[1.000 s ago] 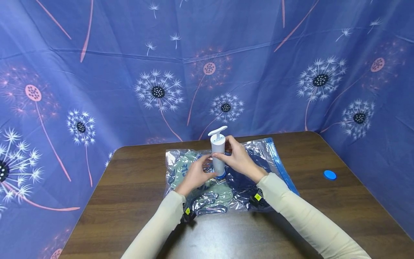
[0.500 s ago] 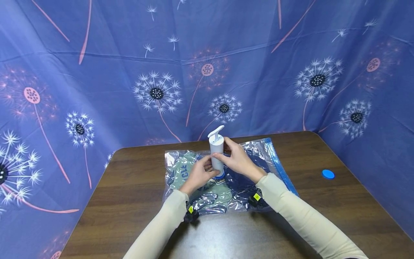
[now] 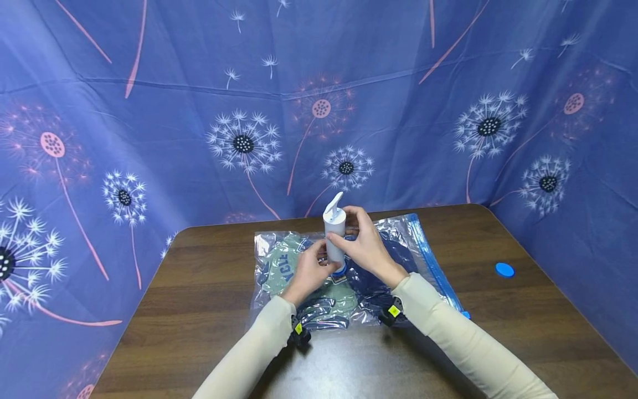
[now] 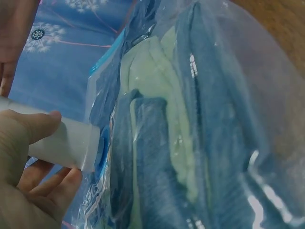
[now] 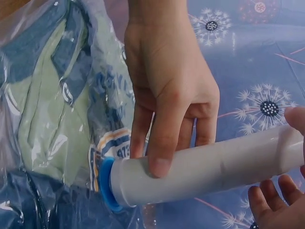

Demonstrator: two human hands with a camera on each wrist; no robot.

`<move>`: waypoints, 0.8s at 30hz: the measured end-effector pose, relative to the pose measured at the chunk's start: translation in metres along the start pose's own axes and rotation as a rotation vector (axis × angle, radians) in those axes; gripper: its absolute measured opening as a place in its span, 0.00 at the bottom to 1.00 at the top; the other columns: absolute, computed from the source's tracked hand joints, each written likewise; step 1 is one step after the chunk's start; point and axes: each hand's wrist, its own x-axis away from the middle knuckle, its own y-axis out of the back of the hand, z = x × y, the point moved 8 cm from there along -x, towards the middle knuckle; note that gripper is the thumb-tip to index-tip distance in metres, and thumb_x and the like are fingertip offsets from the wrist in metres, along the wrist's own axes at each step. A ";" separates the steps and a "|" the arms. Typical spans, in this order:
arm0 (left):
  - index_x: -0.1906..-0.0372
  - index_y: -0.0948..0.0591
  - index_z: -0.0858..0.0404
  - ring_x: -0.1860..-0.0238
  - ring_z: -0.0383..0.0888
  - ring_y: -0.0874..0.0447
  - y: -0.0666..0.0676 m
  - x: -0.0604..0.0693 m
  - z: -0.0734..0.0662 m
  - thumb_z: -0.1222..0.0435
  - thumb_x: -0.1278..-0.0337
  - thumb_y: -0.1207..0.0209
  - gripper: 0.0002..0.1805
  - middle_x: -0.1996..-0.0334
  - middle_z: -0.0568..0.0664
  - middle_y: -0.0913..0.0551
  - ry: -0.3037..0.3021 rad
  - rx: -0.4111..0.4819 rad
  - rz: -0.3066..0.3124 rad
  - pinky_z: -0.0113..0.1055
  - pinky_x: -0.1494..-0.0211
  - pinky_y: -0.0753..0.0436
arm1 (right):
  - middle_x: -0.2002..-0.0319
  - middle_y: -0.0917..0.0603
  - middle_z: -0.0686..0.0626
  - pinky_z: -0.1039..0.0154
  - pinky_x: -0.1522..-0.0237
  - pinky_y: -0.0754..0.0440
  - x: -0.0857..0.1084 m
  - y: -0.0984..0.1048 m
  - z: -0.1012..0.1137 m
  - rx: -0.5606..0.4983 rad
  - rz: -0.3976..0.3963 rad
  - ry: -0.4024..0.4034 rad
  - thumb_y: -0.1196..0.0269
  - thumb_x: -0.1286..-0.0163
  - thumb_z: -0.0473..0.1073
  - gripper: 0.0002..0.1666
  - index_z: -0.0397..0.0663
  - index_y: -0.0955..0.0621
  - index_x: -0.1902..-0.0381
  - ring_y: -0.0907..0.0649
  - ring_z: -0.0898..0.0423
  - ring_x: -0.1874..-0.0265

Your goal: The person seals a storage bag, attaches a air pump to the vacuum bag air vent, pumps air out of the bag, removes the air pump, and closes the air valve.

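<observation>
A white hand pump (image 3: 335, 244) stands upright on the blue valve (image 3: 340, 270) of a clear vacuum storage bag (image 3: 431, 260). Folded green and dark blue clothes (image 4: 157, 143) lie inside the bag. My left hand (image 3: 309, 271) holds the lower part of the barrel, thumb and fingers on opposite sides, just above the valve. Higher up, my right hand (image 3: 366, 244) holds the barrel with its thumb in front and fingers behind. The pump's T-shaped handle (image 3: 333, 205) sits low over the barrel top, untouched by either hand.
A round blue cap (image 3: 504, 270) lies on the brown wooden table (image 3: 199, 299), right of the bag. The bag's blue zip edge (image 3: 438, 271) runs along its right side. A blue dandelion-print cloth (image 3: 279, 122) hangs behind the table.
The pump's handle has turned from lying crosswise to pointing more away from me. My left fingers have shifted round the lower barrel, and my left wrist has moved slightly right.
</observation>
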 end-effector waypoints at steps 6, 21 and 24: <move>0.41 0.21 0.66 0.50 0.57 0.11 0.001 0.001 0.000 0.70 0.49 0.25 0.29 0.51 0.63 0.12 -0.015 -0.053 -0.015 0.42 0.50 0.10 | 0.47 0.19 0.40 0.50 0.45 0.14 -0.002 0.002 0.000 -0.017 -0.014 -0.027 0.26 0.34 0.43 0.34 0.40 0.28 0.36 0.17 0.45 0.48; 0.32 0.27 0.64 0.42 0.57 0.15 -0.002 -0.003 0.003 0.71 0.47 0.28 0.36 0.40 0.63 0.18 0.028 -0.044 0.082 0.45 0.38 0.15 | 0.42 0.18 0.38 0.45 0.42 0.16 -0.004 0.003 0.000 -0.003 0.065 0.020 0.32 0.29 0.37 0.31 0.42 0.28 0.30 0.17 0.42 0.44; 0.32 0.28 0.66 0.41 0.58 0.15 -0.002 -0.003 0.002 0.73 0.47 0.29 0.36 0.40 0.63 0.18 0.026 -0.045 0.092 0.46 0.37 0.16 | 0.41 0.19 0.37 0.44 0.41 0.17 -0.004 0.002 0.002 -0.012 0.079 0.031 0.35 0.28 0.34 0.31 0.42 0.30 0.29 0.18 0.41 0.42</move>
